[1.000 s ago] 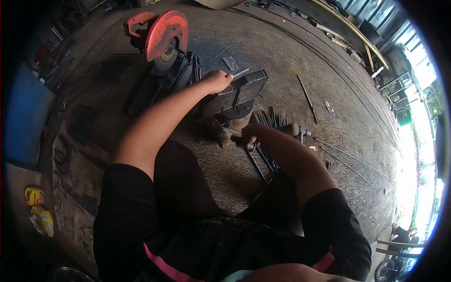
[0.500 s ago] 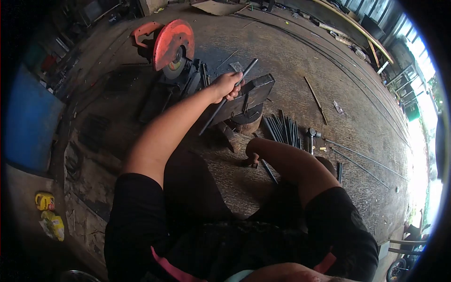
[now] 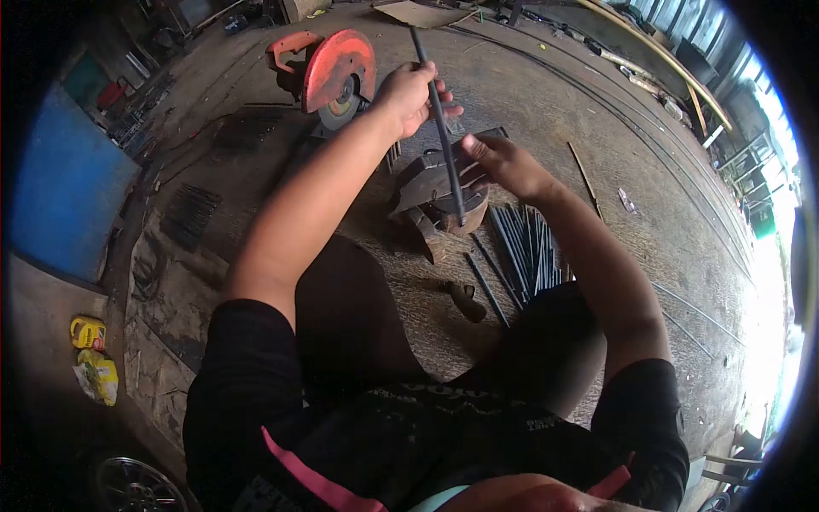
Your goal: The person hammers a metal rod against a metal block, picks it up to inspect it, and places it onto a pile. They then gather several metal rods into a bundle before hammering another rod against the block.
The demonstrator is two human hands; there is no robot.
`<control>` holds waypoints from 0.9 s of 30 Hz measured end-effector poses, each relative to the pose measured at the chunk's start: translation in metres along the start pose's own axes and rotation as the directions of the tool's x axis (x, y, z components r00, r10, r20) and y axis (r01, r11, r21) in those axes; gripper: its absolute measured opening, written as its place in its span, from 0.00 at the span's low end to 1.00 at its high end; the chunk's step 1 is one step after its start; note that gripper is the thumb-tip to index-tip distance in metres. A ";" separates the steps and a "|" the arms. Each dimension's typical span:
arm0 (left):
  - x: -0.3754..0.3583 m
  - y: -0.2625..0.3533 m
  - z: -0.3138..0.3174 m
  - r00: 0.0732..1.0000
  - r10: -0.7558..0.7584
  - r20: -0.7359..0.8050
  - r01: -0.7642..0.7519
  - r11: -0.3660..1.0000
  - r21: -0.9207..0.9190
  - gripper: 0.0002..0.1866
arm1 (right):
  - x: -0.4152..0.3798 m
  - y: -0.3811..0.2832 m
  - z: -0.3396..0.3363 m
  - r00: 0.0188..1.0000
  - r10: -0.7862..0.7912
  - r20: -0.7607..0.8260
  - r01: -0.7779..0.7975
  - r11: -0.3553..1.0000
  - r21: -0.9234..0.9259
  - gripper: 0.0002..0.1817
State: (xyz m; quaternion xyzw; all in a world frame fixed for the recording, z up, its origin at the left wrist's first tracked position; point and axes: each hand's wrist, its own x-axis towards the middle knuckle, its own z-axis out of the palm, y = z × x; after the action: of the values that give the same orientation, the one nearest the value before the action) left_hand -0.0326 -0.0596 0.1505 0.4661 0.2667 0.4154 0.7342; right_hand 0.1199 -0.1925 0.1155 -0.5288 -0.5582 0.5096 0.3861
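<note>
A dark metal rod (image 3: 441, 128) stands steeply slanted in front of me, its lower end over a round wooden block (image 3: 472, 215). My left hand (image 3: 411, 98) holds its upper part between thumb and fingers, with other fingers spread. Just right of the rod, my right hand (image 3: 509, 168) has its thumb apart from its partly bent fingers, with nothing visible between them. Behind the rod is a dark metal block (image 3: 426, 183). Several dark rods (image 3: 525, 247) lie in a pile to the right of the wooden block.
A red cut-off saw (image 3: 345, 64) stands beyond my left forearm. On the floor between my legs lies a short tool (image 3: 467, 301). Yellow containers (image 3: 88, 333) sit at the far left, near a blue panel (image 3: 64, 188). Long thin rods (image 3: 682, 328) lie at the right.
The rod has swung to a steeper slant, its lower end now farther right. My right hand has risen from low near the floor tool to beside the rod. The view has shifted slightly.
</note>
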 end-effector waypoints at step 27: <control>-0.079 0.019 0.022 0.922 0.274 0.275 -0.305 0.949 0.078 0.19 | -0.052 0.022 0.045 0.989 -0.029 0.142 0.020 0.998 0.061 0.13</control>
State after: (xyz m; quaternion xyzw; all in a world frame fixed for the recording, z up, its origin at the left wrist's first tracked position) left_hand -0.0627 -0.1340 0.1775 0.5939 0.1201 0.4379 0.6642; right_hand 0.0879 -0.2525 0.0915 -0.4724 -0.5755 0.5577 0.3667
